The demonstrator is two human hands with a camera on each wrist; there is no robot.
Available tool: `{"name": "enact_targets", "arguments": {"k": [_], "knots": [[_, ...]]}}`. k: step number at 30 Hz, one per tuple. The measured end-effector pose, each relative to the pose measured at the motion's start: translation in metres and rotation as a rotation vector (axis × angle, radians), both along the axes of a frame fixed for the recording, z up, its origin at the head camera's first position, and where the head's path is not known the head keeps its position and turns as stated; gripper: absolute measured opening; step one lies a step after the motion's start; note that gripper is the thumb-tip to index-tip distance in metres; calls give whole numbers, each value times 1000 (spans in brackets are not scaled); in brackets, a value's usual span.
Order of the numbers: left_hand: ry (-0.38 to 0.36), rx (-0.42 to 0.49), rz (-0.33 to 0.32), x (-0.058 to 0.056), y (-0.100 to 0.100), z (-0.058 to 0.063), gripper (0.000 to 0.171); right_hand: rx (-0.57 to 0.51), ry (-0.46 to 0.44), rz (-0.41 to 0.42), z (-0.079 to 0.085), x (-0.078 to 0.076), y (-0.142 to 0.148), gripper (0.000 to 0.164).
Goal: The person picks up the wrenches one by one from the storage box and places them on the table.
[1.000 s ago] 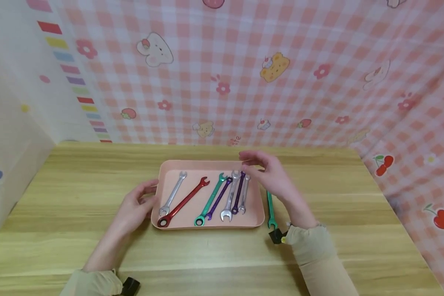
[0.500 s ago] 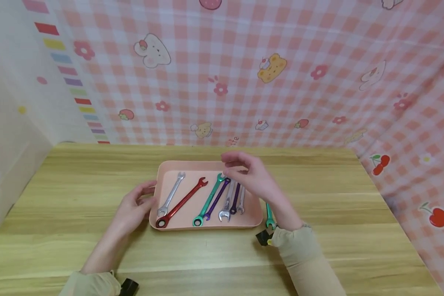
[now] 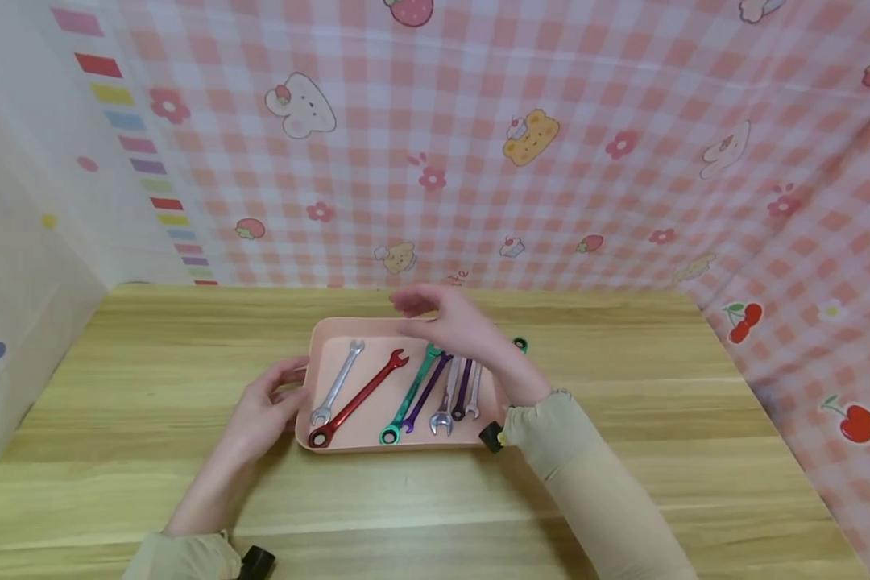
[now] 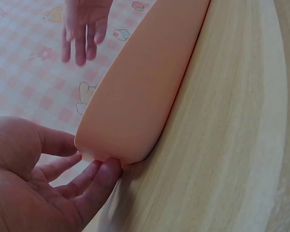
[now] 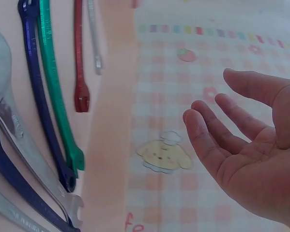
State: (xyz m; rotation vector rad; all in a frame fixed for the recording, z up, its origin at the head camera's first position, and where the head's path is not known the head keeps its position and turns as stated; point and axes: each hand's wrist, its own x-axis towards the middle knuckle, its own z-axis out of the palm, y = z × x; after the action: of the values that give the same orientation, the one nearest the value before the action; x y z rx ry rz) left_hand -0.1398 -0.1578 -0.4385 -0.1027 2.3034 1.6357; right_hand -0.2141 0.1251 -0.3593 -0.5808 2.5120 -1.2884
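Observation:
My left hand (image 3: 259, 411) rests its fingertips against the left end of a pink tray (image 3: 362, 326); in the left wrist view its fingers (image 4: 103, 179) touch the tray's outer wall. Above the tray's back rim hovers my right hand (image 3: 455, 322), holding nothing, its fingers loosely bent in the right wrist view. In the tray lie a silver wrench (image 3: 339, 383), a red wrench (image 3: 362, 399), a green wrench (image 3: 412, 393) and a purple wrench (image 3: 428, 393). Further right, partly under the right hand and forearm, are a larger silver wrench (image 3: 442, 420), another purple one and a small silver one.
Outside the tray on the right, another green wrench (image 3: 521, 346) lies on the wooden table (image 3: 377, 515), mostly hidden by the right forearm. A pink checked cloth (image 3: 435, 137) hangs behind the table and along its right side.
My right hand has moved left along the tray's back rim, from its right corner toward the middle. The left hand stays at the tray's left end, and the wrenches keep their places.

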Motion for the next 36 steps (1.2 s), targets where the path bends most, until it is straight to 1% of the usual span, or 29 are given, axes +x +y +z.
{"name": "enact_targets", "arguments": {"k": [6, 11, 15, 19, 27, 32, 36], "knots": [[-7, 18, 1, 0, 0, -1, 58, 68, -3, 63, -9, -14, -14, 45], [-4, 24, 2, -1, 2, -1, 58, 111, -51, 77, -20, -23, -19, 46], [-2, 23, 11, -1, 2, 0, 57, 166, -91, 95, -26, -24, -24, 45], [-3, 20, 14, 1, 1, 0, 57, 225, -95, 124, -31, -25, -28, 45], [-16, 18, 12, 1, 0, 0, 58, 260, -121, 129, -40, -26, -34, 47], [-21, 17, 16, 0, 0, -2, 57, 309, -126, 165, -47, -27, -36, 48], [-18, 18, 12, 0, 0, -1, 57, 347, -119, 193, -49, -26, -35, 53]]}}
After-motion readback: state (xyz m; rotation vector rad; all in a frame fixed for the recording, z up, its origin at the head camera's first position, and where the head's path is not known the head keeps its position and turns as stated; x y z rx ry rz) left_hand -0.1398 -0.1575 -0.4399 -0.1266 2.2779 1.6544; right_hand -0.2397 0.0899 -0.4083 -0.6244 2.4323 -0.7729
